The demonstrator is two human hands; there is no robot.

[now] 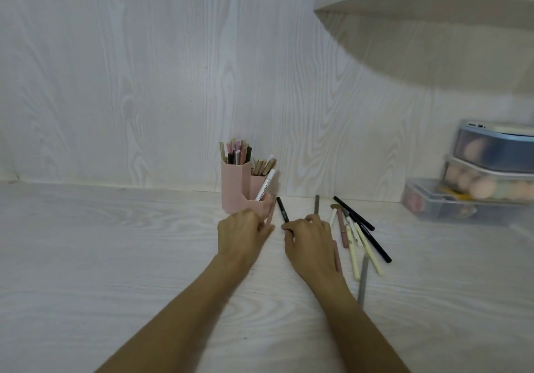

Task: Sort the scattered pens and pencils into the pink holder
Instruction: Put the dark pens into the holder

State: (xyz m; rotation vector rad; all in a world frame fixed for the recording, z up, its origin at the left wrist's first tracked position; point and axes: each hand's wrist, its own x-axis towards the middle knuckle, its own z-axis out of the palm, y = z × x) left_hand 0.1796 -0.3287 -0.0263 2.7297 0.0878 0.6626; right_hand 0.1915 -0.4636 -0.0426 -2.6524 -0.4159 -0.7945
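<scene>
The pink holder stands against the back wall with several pencils upright in its compartments and a white pen leaning in the front one. My left hand is just in front of the holder, fingers pinched on a thin pink pencil that points up beside it. Right of it, my right hand grips a black pen by its lower end. A grey pencil sticks out from behind that hand's fingers; whether it is held I cannot tell.
Several loose pens lie fanned on the desk right of my right hand: black, cream, pink, and a grey pencil. Stacked clear boxes stand at the far right. A white shelf overhangs the upper right.
</scene>
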